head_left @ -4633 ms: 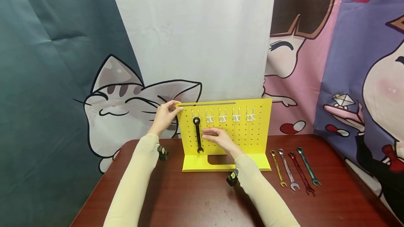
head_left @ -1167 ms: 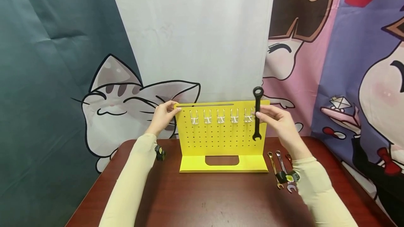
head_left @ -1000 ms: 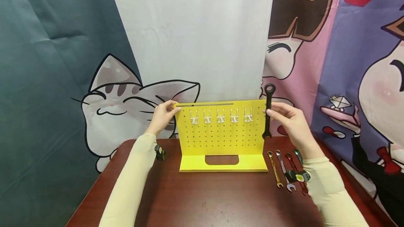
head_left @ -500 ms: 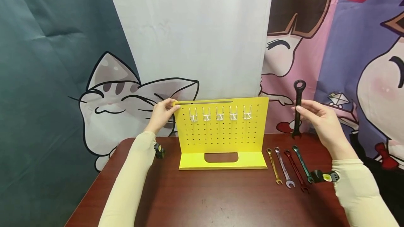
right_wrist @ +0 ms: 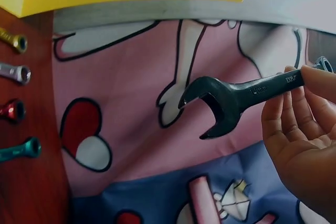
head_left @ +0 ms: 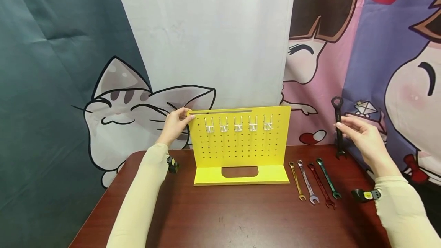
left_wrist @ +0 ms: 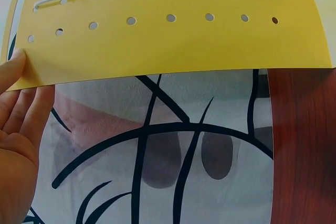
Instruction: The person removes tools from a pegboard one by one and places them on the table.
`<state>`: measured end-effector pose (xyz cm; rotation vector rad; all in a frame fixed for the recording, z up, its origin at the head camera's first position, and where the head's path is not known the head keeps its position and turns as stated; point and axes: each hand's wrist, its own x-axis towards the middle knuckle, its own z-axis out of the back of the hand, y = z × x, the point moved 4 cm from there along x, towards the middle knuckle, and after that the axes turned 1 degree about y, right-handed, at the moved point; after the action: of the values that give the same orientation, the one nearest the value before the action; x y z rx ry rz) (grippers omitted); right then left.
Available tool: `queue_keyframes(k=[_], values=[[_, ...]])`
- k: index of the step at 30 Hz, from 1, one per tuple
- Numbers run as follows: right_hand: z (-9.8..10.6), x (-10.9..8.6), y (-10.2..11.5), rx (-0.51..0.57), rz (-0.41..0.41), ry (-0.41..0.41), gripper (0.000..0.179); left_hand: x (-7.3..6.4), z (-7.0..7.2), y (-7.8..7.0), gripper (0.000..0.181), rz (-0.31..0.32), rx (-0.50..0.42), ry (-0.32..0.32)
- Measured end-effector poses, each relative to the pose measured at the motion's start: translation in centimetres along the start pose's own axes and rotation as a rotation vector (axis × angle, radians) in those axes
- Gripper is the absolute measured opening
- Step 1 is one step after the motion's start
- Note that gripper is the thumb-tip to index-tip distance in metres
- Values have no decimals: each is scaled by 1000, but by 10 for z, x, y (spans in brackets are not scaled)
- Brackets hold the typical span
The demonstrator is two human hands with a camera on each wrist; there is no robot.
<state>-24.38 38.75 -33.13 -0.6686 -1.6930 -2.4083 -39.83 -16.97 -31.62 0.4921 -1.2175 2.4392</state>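
My right hand (head_left: 366, 141) pinches a black combination wrench (head_left: 338, 125) by its shaft, ring end up, above the table's right side. In the right wrist view the open jaw of this black wrench (right_wrist: 226, 103) points away from the fingers. My left hand (head_left: 173, 125) pinches the top left corner of a yellow pegboard (head_left: 241, 150), thumb in front and fingers behind, as the left wrist view of the hand (left_wrist: 21, 124) shows. Several white hooks (head_left: 238, 124) in a row along the board's upper part carry nothing.
Right of the board, a gold wrench (head_left: 297, 181), a silver wrench (head_left: 308, 183), a red wrench (head_left: 321, 185) and a green wrench (head_left: 329, 178) lie side by side on the brown table (head_left: 220, 217). A cartoon-printed cloth (head_left: 220, 41) hangs behind.
The black wrench hung on the leftmost hook at first; my right hand has taken it off and carried it right, past the board and beyond the other wrenches. My left hand stays at the corner.
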Motion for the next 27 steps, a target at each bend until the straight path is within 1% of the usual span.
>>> queue_keyframes(k=[4,8,12,15,17,20,22,27], values=[[4,-1,-15,-39,-64,14,30,0,1,2,27,-4,0,1],[6,-2,-31,-69,-110,25,28,1,1,2,27,-8,1,1],[7,-4,-47,-97,-145,34,34,1,1,2,28,-4,-1,5],[7,-6,-57,-84,-170,35,34,0,0,0,29,-1,0,7],[8,-6,-64,-65,-189,39,28,-1,0,-1,30,0,3,7],[9,-7,-74,-53,-209,47,26,-1,0,-1,30,2,3,6],[9,-8,-81,-85,-220,56,33,-1,0,-1,29,2,0,7],[9,-10,-94,-208,-257,98,63,-1,0,1,30,7,-4,7]])
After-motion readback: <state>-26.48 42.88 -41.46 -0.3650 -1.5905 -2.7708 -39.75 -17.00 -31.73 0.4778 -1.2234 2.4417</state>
